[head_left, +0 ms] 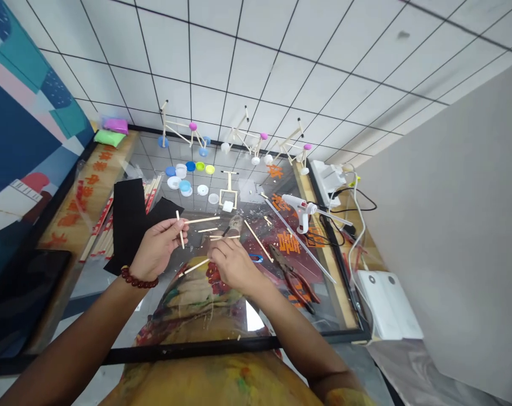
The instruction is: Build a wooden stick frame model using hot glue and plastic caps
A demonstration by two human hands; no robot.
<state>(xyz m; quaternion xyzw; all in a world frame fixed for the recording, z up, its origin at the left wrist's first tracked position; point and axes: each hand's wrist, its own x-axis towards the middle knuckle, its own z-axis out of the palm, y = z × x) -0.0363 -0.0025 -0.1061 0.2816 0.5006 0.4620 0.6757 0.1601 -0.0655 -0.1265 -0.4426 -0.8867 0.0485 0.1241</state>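
Observation:
My left hand pinches a T-shaped piece of thin wooden sticks, its short crossbar upright by the fingertips and its long stick pointing right. Low over the glass tabletop, my right hand has its fingers bent together; whatever they grip is hidden. A short wooden stick lies right at its knuckles, and another stick runs out to the left of its fingertips. Just beyond stands a small clear container. A loose long stick lies to the right, near a blue-handled cutter.
Pliers and a white glue gun lie on the right. Bottle caps and a wooden frame sit farther back, before several stick models. Black sheets lie left; a power strip is at far right.

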